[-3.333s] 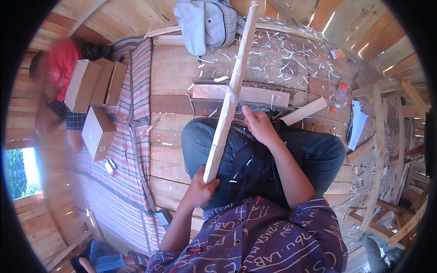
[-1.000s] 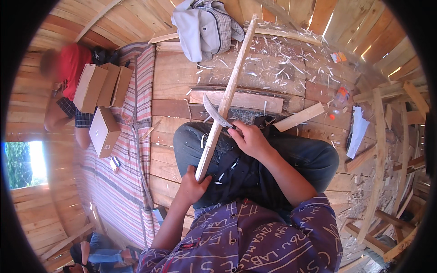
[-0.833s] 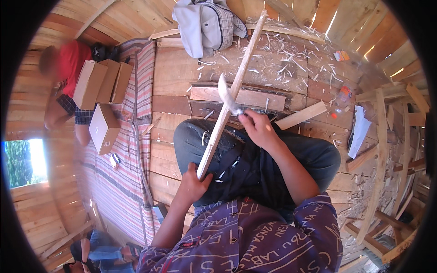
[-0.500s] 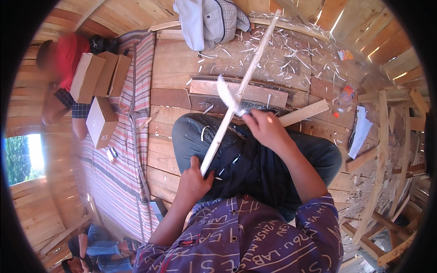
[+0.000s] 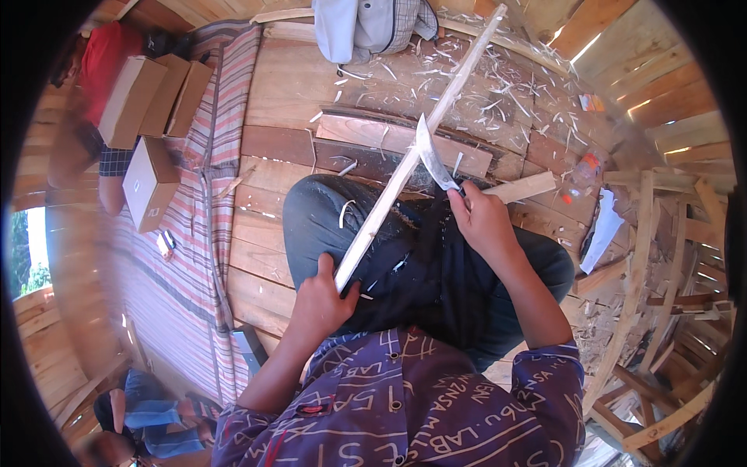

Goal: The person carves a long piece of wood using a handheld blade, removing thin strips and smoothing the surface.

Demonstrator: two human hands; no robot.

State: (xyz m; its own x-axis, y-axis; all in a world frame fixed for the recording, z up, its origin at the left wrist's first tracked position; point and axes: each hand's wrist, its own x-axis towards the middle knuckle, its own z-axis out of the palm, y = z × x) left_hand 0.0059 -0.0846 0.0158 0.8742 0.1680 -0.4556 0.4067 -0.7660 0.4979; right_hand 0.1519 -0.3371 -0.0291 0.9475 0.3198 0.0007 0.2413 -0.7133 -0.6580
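A long pale wooden stick (image 5: 389, 192) slants from my lap up and to the right, its far end reaching over the shavings. My left hand (image 5: 323, 297) is closed round its near end, above my left thigh. In my right hand (image 5: 481, 215) is a knife (image 5: 433, 158) with a curved blade, gripped by its handle. The blade points up and lies against or just beside the stick, near its middle. Under the stick, past my knees, a reddish board (image 5: 366, 132) lies on the floor.
Wood shavings (image 5: 498, 86) litter the plank floor ahead. A grey-white bag (image 5: 366, 31) lies at the far side. Cardboard boxes (image 5: 152, 183) stand on a striped rug (image 5: 187, 288) at left, beside a person in red (image 5: 117, 62). Another person's legs (image 5: 159, 424) show lower left. Wooden framing (image 5: 638, 296) rises at right.
My right hand has drawn the knife slightly back and to the right, and the blade has turned more upright. The whole view has shifted a little.
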